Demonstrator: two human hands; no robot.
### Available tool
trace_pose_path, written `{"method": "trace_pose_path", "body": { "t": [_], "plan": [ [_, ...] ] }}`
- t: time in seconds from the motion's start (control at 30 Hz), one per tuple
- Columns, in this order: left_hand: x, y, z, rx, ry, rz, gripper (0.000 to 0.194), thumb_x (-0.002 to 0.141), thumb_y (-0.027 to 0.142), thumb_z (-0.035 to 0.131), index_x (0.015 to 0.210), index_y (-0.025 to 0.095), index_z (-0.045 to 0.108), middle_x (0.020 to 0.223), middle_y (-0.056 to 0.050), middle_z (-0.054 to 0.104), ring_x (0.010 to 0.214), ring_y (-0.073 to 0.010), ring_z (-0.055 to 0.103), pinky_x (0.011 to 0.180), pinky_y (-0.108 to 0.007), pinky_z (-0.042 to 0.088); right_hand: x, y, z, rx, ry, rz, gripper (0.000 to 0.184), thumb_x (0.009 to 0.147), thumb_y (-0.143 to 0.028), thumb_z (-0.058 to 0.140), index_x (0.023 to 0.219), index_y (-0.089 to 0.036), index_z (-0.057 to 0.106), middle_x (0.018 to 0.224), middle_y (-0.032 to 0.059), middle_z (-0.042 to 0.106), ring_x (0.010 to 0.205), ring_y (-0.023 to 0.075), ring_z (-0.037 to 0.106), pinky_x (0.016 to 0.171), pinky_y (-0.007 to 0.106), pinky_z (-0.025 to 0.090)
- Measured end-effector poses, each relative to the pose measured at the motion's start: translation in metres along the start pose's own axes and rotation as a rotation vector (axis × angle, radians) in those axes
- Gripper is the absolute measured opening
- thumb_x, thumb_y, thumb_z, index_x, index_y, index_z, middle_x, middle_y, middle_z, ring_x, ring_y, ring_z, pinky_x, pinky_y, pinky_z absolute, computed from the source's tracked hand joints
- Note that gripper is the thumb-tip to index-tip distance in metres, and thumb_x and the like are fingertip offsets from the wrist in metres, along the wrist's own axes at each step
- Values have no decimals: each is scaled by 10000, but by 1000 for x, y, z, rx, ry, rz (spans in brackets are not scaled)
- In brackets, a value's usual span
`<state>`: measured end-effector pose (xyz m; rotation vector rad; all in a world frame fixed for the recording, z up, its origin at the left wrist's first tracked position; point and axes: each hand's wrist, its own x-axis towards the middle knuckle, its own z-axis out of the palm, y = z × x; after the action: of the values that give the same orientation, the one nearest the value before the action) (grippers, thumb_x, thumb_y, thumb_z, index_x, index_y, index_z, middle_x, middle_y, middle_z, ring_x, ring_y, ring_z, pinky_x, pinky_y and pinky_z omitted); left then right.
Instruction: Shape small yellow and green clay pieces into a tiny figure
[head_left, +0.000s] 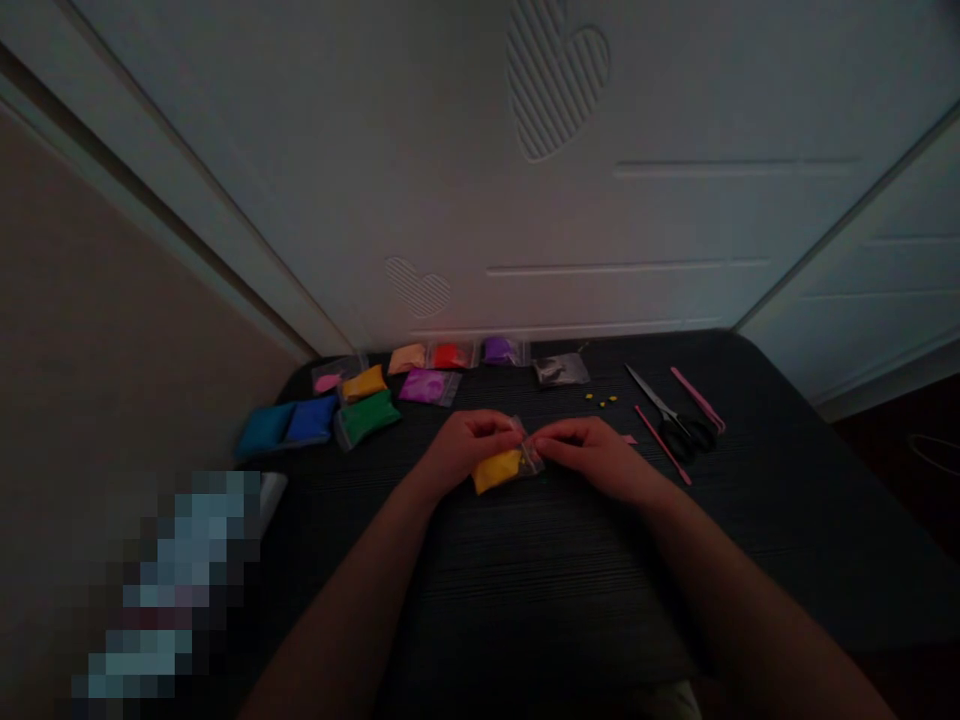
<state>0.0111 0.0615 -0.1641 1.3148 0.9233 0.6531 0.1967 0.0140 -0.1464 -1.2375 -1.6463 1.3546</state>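
Note:
Both my hands are at a small clear zip bag of yellow clay over the middle of the dark table. My left hand grips the bag's upper left side between thumb and fingers. At the bag's clear zip end, my right hand pinches the plastic with thumb and forefinger. The yellow lump sits in the lower left of the bag. Whether the zip is sealed I cannot tell. Just beyond my right hand lie several tiny yellow-and-dark bits and a small pink piece.
Scissors, a pink stick tool and pink tweezers lie at the right. Several bagged colours, among them green, purple and red, line the back left. A white panelled wall stands behind the table.

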Motion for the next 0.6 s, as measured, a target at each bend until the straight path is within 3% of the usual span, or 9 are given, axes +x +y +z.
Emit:
{"method": "trace_pose_path", "body": {
  "t": [0.33,0.5,0.6],
  "plan": [
    [1,-1,2,41,91,55,162,621,297,653,732,179,659,722,-9,661,634,-145,594,574,-240,462,0,3,1,5,-26,13,187,747,-284,517,843,-181,640,821,9,648,771,136,576,718,263,426],
    [-1,3,5,124,128,102,163,634,316,644,721,181,669,716,-8,657,650,-142,584,570,-225,450,-1,1,4,-13,-36,-13,141,732,-263,532,792,-168,617,704,-13,611,636,102,543,596,219,413],
    [-1,3,4,69,222,138,194,619,309,655,751,167,650,714,-14,643,632,-139,579,559,-229,458,-2,-1,7,-49,3,-54,124,737,-267,534,774,-170,602,661,-27,573,602,92,509,550,203,385]
  ]
}}
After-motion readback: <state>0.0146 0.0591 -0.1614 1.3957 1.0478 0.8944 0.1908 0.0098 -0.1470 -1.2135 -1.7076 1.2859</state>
